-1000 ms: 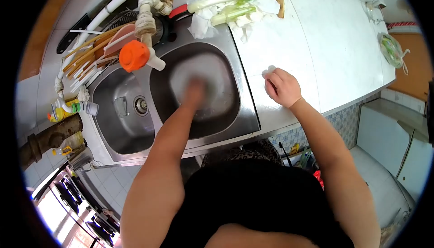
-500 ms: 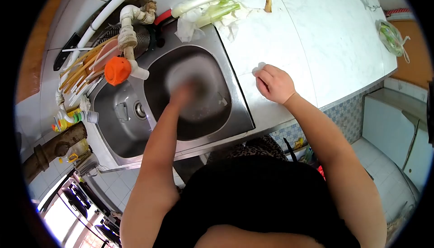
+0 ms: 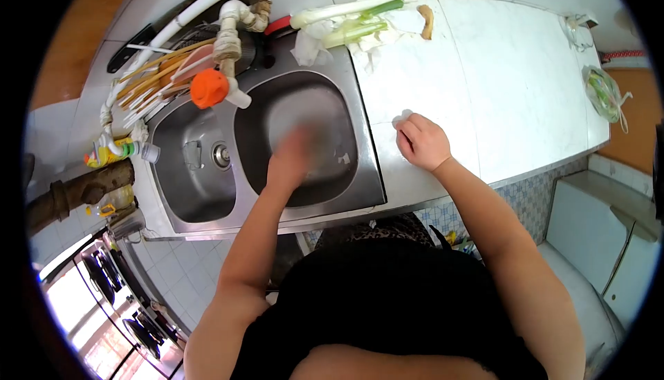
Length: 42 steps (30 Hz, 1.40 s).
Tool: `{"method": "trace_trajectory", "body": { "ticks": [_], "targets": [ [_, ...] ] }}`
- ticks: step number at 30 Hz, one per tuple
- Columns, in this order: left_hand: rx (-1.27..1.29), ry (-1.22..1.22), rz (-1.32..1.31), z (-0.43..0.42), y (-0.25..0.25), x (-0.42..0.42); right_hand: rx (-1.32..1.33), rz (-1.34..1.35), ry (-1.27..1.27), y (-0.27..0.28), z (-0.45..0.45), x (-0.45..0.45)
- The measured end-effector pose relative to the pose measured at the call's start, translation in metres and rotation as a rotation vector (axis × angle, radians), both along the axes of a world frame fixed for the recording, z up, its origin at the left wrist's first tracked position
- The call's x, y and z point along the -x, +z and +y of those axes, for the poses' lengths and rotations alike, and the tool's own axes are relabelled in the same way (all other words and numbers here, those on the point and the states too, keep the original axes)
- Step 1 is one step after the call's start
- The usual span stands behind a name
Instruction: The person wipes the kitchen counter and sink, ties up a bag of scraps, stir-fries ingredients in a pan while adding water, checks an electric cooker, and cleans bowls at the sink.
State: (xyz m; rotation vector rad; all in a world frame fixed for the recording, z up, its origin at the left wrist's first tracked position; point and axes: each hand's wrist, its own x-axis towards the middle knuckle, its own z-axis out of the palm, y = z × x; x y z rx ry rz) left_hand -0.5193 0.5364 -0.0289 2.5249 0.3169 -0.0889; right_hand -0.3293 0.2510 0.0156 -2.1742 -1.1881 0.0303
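My left hand (image 3: pixel 294 155) is low in the larger steel sink basin (image 3: pixel 346 186), its fingers smeared by motion, so what it touches or holds cannot be made out. My right hand (image 3: pixel 423 142) rests with curled fingers on the white counter (image 3: pixel 498 103), just right of the sink's edge. Something small and greyish shows at its fingertips, too unclear to name. A small pale scrap (image 3: pixel 344 158) lies in the basin, right of my left hand. Over the divider hangs the faucet with an orange knob (image 3: pixel 209 88).
Leeks (image 3: pixel 346 13) lie on white plastic at the counter's back, beside a brown peel-like piece (image 3: pixel 426 22). A bag of greens (image 3: pixel 603 94) hangs at the right end. Chopsticks and utensils (image 3: pixel 155 79) stand behind the smaller basin (image 3: pixel 194 196). A yellow bottle (image 3: pixel 104 155) is far left.
The camera view has shifted, moving the sink and counter in the picture. My left hand stays in the larger basin, blurred in every frame. My right hand remains curled on the counter.
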Motion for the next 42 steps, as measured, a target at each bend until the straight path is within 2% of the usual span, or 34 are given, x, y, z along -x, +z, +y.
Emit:
{"method": "trace_trajectory", "body": {
  "ticks": [1,4,7,10,12,14,17,20,21,24,25,28,30,31,33,34,35,38,42],
  "targets": [
    [-0.163,0.012,-0.065,-0.003,0.014,0.008,-0.008,0.000,0.005,0.000,0.000,-0.001],
    [-0.128,-0.160,0.803,-0.008,0.057,0.026,-0.024,0.010,0.009,0.001,0.000,0.000],
    [-0.111,-0.088,0.735,0.005,0.038,0.039,-0.027,0.022,0.014,0.001,0.000,-0.002],
    [-0.199,0.102,0.366,-0.009,0.048,0.034,-0.022,0.018,0.014,0.002,-0.004,0.000],
    [-0.177,0.198,0.701,-0.022,0.007,0.044,-0.049,0.004,0.032,0.001,0.000,0.001],
    [-0.125,-0.270,0.896,-0.014,-0.001,0.037,-0.077,-0.009,0.034,0.005,0.003,0.003],
    [0.076,0.195,0.357,-0.013,0.022,0.038,-0.052,0.019,0.017,0.010,0.006,0.005],
    [0.125,0.245,0.187,0.007,0.091,0.045,-0.010,0.033,0.006,0.010,0.005,0.006],
    [0.174,0.331,0.109,0.018,0.097,0.054,0.003,0.031,0.005,0.009,0.005,0.007],
    [0.432,0.527,0.042,0.067,0.136,0.099,0.062,0.097,-0.150,0.006,0.012,0.014],
    [0.398,0.574,0.024,0.091,0.134,0.119,0.084,0.223,-0.287,0.004,0.019,0.021],
    [0.292,0.694,0.078,0.172,0.111,0.186,-0.021,0.240,-0.376,0.007,0.052,0.049],
    [0.192,0.716,0.166,0.222,0.094,0.219,-0.111,0.290,-0.247,0.013,0.094,0.094],
    [0.126,0.700,0.217,0.245,0.084,0.230,-0.104,0.192,-0.137,0.021,0.123,0.119],
    [0.014,0.629,0.326,0.279,0.051,0.243,0.064,0.375,-0.020,0.038,0.174,0.172],
    [-0.040,0.573,0.375,0.296,0.031,0.243,0.207,0.334,0.034,0.038,0.196,0.193],
    [-0.097,0.514,0.420,0.310,0.014,0.241,0.289,0.405,0.047,0.037,0.214,0.210],
    [-0.160,0.373,0.382,0.326,-0.023,0.227,0.371,0.387,-0.019,0.008,0.229,0.244],
    [-0.096,0.549,0.503,0.329,-0.078,0.204,0.429,0.369,-0.044,0.018,0.232,0.244]
  ]
}}
